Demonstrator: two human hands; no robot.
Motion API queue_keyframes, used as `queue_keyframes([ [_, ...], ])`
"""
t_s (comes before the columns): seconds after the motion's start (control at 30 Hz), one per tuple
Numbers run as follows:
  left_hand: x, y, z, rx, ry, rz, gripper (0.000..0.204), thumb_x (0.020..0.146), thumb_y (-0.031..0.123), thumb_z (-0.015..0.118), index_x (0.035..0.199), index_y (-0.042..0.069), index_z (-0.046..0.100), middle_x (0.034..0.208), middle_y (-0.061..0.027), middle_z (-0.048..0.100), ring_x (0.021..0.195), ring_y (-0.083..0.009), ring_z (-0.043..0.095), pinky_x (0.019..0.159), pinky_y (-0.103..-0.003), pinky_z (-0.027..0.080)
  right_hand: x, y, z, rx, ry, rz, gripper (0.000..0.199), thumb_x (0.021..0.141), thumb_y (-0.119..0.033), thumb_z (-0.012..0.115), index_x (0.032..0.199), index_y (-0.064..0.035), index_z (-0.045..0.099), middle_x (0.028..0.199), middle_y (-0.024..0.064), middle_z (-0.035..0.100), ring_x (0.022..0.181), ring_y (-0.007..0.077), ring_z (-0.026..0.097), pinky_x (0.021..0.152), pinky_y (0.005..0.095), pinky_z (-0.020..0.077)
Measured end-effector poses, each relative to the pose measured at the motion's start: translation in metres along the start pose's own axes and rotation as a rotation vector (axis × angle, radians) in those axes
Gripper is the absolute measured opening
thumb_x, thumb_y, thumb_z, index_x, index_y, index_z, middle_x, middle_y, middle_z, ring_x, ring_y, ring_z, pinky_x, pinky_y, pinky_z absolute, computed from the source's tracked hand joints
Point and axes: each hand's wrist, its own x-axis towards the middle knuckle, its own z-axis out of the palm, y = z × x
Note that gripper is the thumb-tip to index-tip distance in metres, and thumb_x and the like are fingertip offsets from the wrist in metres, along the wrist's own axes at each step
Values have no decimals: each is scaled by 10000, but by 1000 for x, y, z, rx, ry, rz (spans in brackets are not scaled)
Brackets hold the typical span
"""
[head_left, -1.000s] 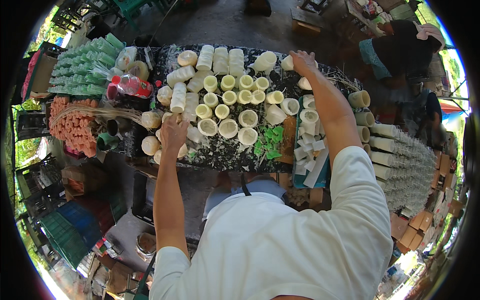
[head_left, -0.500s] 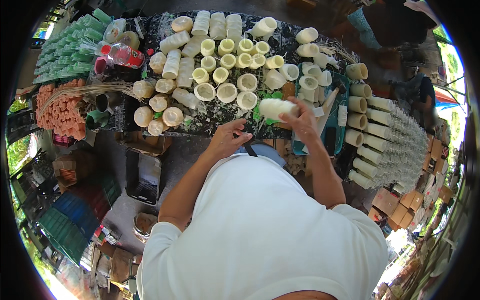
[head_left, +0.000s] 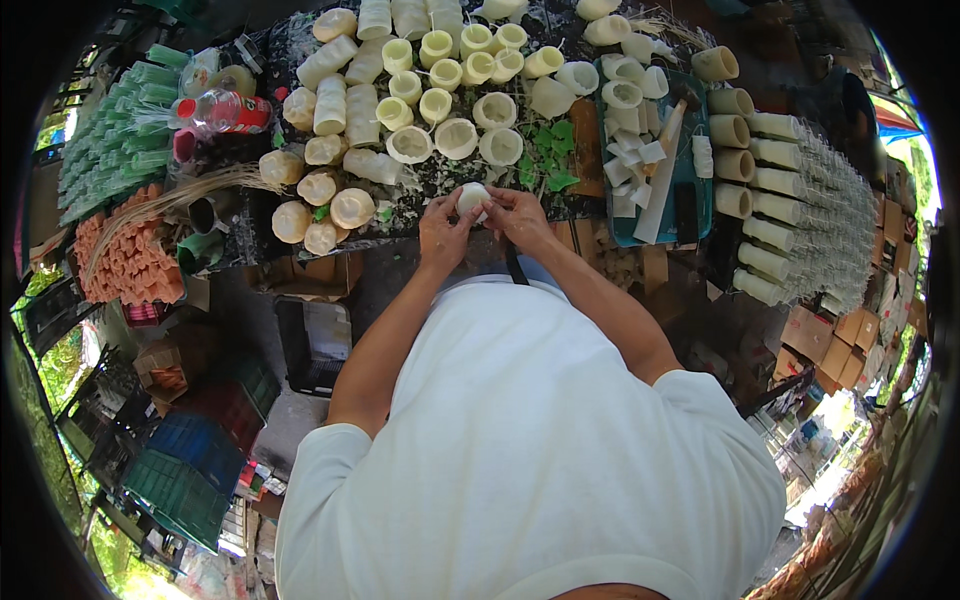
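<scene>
Gripping small pale cream cylindrical cup (head_left: 473, 197) between both hands at table's (head_left: 300, 45) near edge, centre; left hand (head_left: 446, 229) and right hand (head_left: 518, 215) closed around it, material possibly wax. Similar cream cups (head_left: 440, 105) crowd tabletop beyond.

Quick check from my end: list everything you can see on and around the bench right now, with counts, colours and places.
Cream cups: dozens, upright or on their sides, mid-bench.
Held cup: one, cream, between both hands at bench's near edge.
Green leaves: small cluster, right of centre.
Teal tray: one, with white pieces, right.
Stacked tubes: many, cream, far right.
Green stacks: many, far left.
Orange stacks: many, left.
Red-labelled bottle: one, left.
Left hand, right hand: fingers closed on held cup.
</scene>
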Motion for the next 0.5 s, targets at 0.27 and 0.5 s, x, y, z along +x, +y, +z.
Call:
queue_keyframes([
  [0.27,8,-21,22,-455,141,17,273,1014,187,691,1205,1,748,1081,-63,587,813,-124,647,592,-251,596,-5,-10,25,-503,416,-281,173,944,-163,682,1001,-23,765,837,191,738,788,347,716,745,433,547],
  [0.5,33,-71,27,-302,264,-12,224,1017,194,699,1075,-5,786,824,-25,678,697,-120,626,621,-262,504,18,-7,32,-269,531,46,209,956,-180,665,949,15,739,820,180,736,796,318,737,730,454,547],
])
